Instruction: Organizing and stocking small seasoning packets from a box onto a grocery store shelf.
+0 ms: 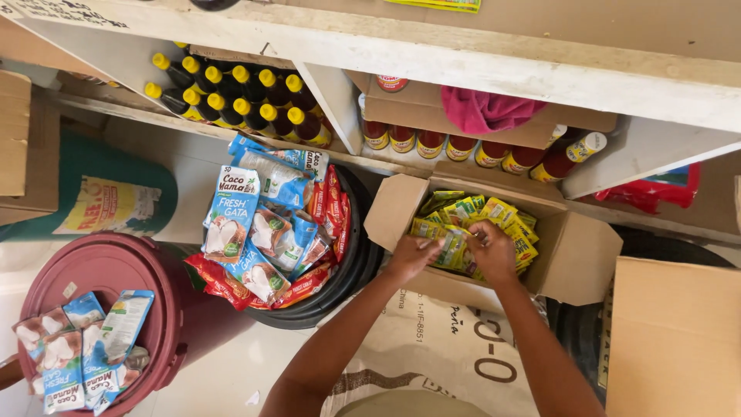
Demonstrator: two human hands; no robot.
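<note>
Sacking printed with dark letters (440, 347) lies nearest me, under both forearms. Just past it, at my twelve o'clock, sits the open cardboard box (575, 266), and both hands are down inside it among the yellow-green sachets (509, 220). My left hand (411, 257) is curled shut on the packets at the box's near-left corner; my right hand (494, 251) pinches one sachet by its top edge, fingers closed on it. The sachets stand on edge, packed in rows whose long run goes from about eight o'clock to two o'clock, so they lie straight ahead of both hands, the right one slightly deeper in. At ten o'clock a black tub (347, 278) is heaped with blue coconut-milk pouches (231, 220); at eight o'clock a maroon lid (116, 266) carries more. Farthest off, dark yellow-capped bottles (239, 100) and red-sauce bottles (463, 145) line the shelf.
</note>
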